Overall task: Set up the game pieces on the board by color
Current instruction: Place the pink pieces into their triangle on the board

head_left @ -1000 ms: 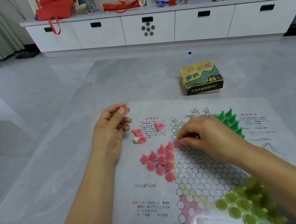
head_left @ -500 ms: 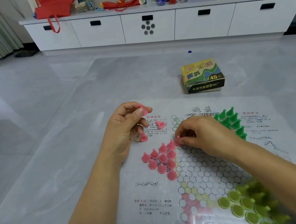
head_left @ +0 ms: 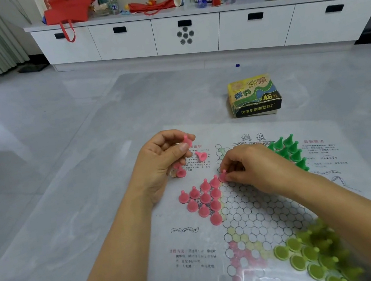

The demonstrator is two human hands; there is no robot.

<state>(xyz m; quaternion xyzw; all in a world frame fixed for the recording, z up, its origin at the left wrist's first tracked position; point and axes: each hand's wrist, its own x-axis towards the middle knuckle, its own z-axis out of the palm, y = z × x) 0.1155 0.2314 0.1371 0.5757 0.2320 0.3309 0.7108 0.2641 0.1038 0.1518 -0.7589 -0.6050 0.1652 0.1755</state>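
A thin plastic Chinese-checkers board (head_left: 247, 218) lies on the floor. Several pink cone pieces (head_left: 203, 198) stand in its left triangle. My right hand (head_left: 254, 168) pinches one pink piece (head_left: 223, 176) at the top corner of that group, touching the board. My left hand (head_left: 161, 163) is raised a little above the board's left margin and holds a pink piece (head_left: 187, 140) between thumb and fingers. Two loose pink pieces (head_left: 201, 155) lie on their sides next to it. Dark green pieces (head_left: 289, 150) fill the upper right triangle, and lime green pieces (head_left: 317, 255) the lower right.
The game's cardboard box (head_left: 254, 95) sits on the floor just beyond the board. A white cabinet (head_left: 186, 30) with bags and bottles on top runs along the far wall. A small blue cap (head_left: 237, 65) lies on the tiles.
My left hand has lifted a pink piece from the loose ones and turned it up between its fingertips. My right hand has stayed on its pink piece at the group's corner.
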